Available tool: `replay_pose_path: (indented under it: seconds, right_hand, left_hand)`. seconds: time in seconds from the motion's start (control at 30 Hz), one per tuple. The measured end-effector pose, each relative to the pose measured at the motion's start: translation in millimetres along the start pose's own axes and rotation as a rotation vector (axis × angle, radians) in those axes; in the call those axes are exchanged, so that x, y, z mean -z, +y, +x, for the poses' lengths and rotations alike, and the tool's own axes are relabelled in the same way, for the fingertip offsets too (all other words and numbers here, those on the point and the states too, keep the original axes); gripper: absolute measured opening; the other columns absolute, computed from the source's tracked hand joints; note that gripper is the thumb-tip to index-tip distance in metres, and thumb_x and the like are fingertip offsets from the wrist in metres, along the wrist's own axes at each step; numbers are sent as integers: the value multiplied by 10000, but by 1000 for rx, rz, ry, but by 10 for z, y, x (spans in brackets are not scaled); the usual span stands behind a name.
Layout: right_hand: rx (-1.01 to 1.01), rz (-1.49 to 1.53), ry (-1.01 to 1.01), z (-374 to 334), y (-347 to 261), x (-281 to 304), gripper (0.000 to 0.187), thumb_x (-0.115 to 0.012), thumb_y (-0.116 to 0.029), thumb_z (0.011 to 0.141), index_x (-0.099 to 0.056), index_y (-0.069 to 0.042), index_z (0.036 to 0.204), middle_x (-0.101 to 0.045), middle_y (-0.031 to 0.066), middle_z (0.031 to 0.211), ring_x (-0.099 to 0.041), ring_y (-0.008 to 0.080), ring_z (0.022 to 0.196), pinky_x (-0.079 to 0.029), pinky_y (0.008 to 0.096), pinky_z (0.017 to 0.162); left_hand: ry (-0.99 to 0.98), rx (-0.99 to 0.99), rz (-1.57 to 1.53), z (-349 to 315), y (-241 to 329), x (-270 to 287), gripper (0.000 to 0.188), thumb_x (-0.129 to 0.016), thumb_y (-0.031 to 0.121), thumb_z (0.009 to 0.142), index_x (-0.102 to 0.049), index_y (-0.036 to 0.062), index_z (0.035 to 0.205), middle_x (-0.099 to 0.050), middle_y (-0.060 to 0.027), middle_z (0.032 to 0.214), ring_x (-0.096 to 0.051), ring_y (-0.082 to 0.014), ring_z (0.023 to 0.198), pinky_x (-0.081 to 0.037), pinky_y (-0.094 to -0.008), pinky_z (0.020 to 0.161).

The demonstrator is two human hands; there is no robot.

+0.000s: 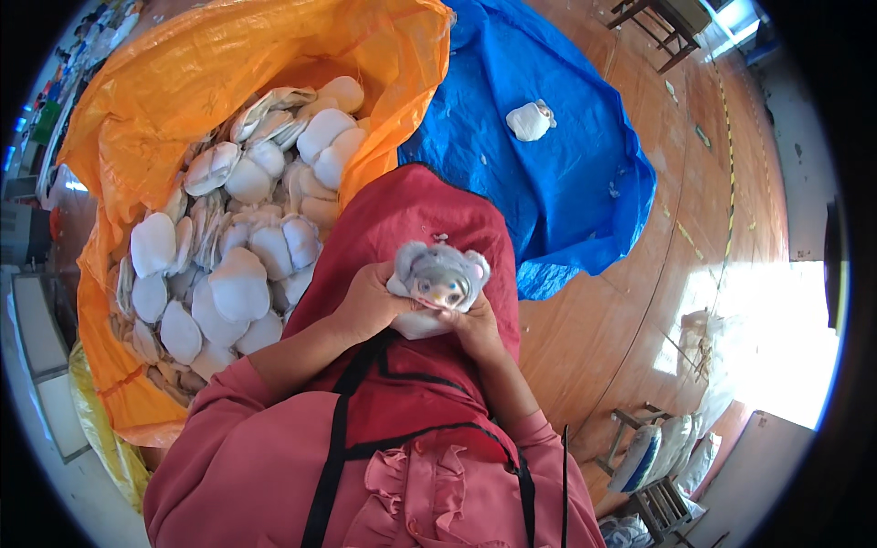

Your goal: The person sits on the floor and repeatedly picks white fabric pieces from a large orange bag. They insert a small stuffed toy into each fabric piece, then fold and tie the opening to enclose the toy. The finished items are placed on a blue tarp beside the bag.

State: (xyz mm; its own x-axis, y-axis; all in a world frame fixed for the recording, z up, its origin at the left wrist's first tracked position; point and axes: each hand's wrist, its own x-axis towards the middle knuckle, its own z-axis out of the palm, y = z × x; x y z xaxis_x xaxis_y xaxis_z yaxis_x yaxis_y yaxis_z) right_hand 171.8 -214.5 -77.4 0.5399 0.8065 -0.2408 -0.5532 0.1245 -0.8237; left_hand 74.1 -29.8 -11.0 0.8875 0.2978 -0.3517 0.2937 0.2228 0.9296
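Over my lap, on a red apron [429, 215], I hold a small plush doll head [441, 276] with grey fur, round ears and a face with large eyes. My left hand [373, 301] grips its left side, fingers wrapped around the white lower part. On the other side my right hand [475, 326] is closed on the doll head, thumb pressed near the chin. Most of my fingertips are hidden under it. At the left an orange sack [110, 137] holds a heap of flat white padded pieces [239, 285].
A blue tarp-like sack [575, 173] spreads ahead on the right, with one small white plush piece [530, 121] on it. Wooden floor [585, 338] extends to the right. A wooden stool [667, 27] stands far right; bundled bags [653, 447] sit near right. A yellow bag [100, 429] lies at left.
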Motion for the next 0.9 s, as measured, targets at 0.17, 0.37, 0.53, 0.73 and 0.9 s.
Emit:
replay_pose_path:
  seconds: [0.17,0.37,0.53,0.73,0.9]
  right_hand:
    - [-2,59,-56,26,-236,-69,743,-843,-408,789,-538,-9,1337,-642,52,1252,-600,186,1160,-444,357,1033]
    - [1,-6,43,19,-190,-60,553,-813,-301,845,-604,-1,1261,-669,49,1190,-603,174,1126,-453,329,1005]
    - [52,-46,44,11,-76,45,586,-794,-211,866,-540,11,1345,-644,68,1248,-595,179,1159,-452,325,1020]
    - [221,65,127,54,-214,-169,873,-836,-133,805,-338,12,1508,-545,114,1396,-539,216,1274,-415,348,1091]
    - [209,52,94,0,-188,-146,920,-870,-156,769,-341,20,1502,-529,122,1413,-521,229,1295,-408,360,1098]
  left_hand:
    - [-56,-185,76,0,-44,-24,443,-839,93,774,-676,75,1185,-722,-40,1074,-670,-129,968,-530,-301,874]
    - [73,-285,313,-31,98,-114,507,-825,99,797,-599,54,1249,-717,-70,1066,-687,-171,1007,-524,-323,909]
    - [-9,-310,346,9,126,-99,526,-804,129,830,-568,42,1292,-680,-111,1174,-663,-210,1103,-510,-341,944]
    - [133,-581,433,-13,218,-82,404,-781,170,833,-620,2,1164,-643,-161,1055,-644,-319,998,-512,-365,857]
    - [265,-596,434,-25,287,-95,244,-768,145,843,-651,-22,977,-621,-134,946,-624,-290,871,-496,-356,763]
